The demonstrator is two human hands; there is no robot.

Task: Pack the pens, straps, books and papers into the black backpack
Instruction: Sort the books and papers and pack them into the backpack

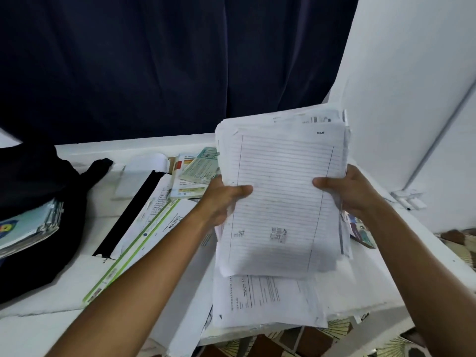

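Observation:
A thick stack of white papers (280,191), a lined sheet on top, is lifted above the white table (51,287). My left hand (222,199) grips its left edge, thumb on top. My right hand (345,191) grips the right edge the same way. The black backpack (38,176) lies open at the far left, with books (28,228) sticking out of its mouth. More printed sheets (265,300) lie on the table under the lifted stack. Green-and-white booklets (195,173) lie behind my left hand.
A large sheet with a green stripe (134,243) and a black strip (128,212) lie between the backpack and the papers. A dark curtain (167,60) hangs behind the table. A white wall (412,86) stands at the right. Patterned floor (322,338) shows below the table edge.

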